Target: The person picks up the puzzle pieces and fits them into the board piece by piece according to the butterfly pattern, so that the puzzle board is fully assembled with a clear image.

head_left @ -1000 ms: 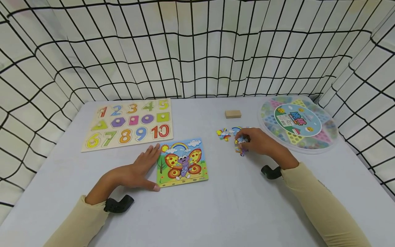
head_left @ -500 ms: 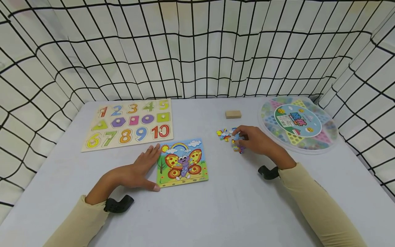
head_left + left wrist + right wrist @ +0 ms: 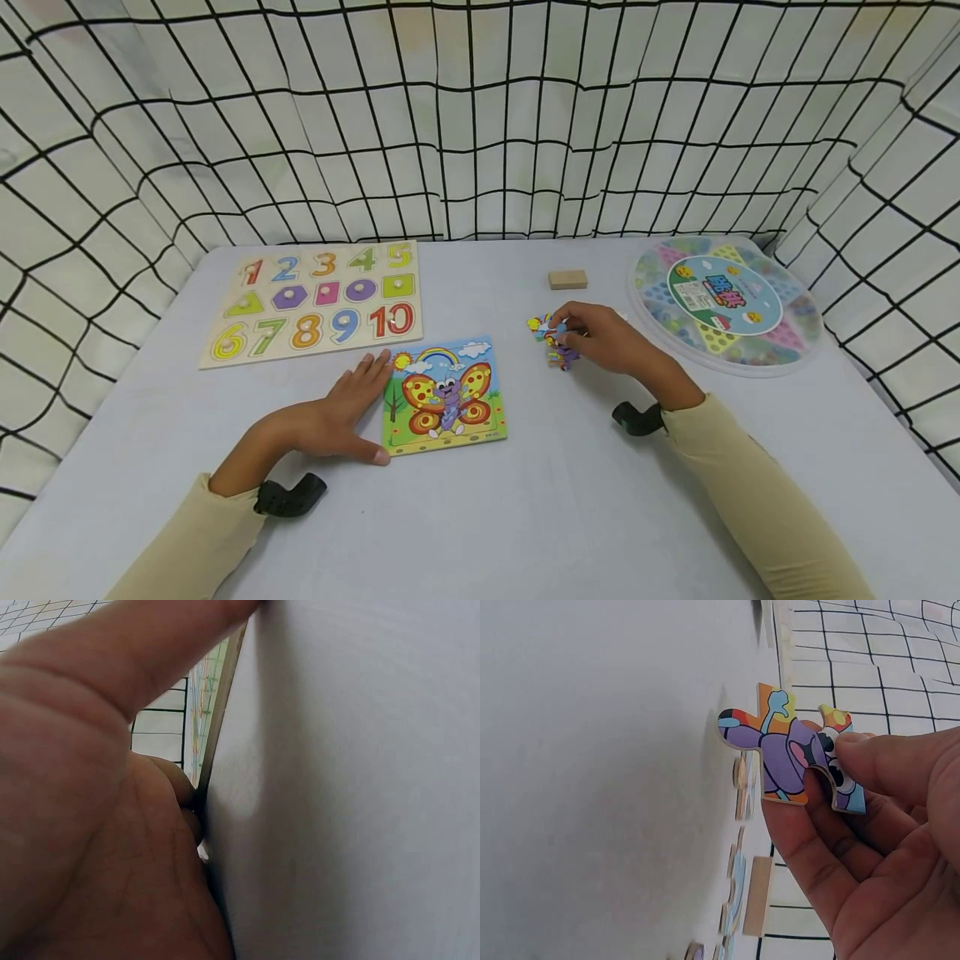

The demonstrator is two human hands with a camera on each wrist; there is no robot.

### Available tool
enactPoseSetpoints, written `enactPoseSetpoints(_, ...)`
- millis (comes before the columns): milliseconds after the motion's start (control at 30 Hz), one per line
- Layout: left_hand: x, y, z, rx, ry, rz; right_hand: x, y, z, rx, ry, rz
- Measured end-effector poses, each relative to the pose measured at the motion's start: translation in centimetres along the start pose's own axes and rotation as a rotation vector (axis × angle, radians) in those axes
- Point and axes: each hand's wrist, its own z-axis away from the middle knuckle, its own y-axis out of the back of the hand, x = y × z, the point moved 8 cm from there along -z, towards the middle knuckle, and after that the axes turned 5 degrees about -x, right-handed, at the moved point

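A purple jigsaw puzzle piece [image 3: 780, 754] with part of a cartoon face is pinched between the thumb and fingers of my right hand [image 3: 606, 340]. It is held above the table, near other loose puzzle pieces [image 3: 538, 327] that my hand partly hides in the head view. My left hand [image 3: 326, 425] lies with its fingers spread on the table, the fingertips and thumb at the left edge of a square butterfly puzzle board [image 3: 447, 396]. The board lies flat with its butterfly picture up.
A number and shape board [image 3: 315, 302] lies at the back left. At the back stands a small wooden block [image 3: 567, 279]. A round, clear-lidded game box [image 3: 723, 296] lies at the back right. Black netting [image 3: 487, 150] over white walls borders the table [image 3: 480, 525].
My right hand has moved left with the purple puzzle piece, over the loose pieces. The left hand and the butterfly board have stayed put.
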Motion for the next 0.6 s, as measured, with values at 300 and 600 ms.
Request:
enactPoseSetpoints(300,0.0,0.1,0.0,0.004,0.008,-0.010,-1.5,-1.2,-1.0,-0.004,0.020,-0.017)
enactPoseSetpoints(600,-0.2,0.0,0.0,-0.002,0.019,-0.017,-2.4,-2.6,-1.4,-0.041,0.022,-0.022)
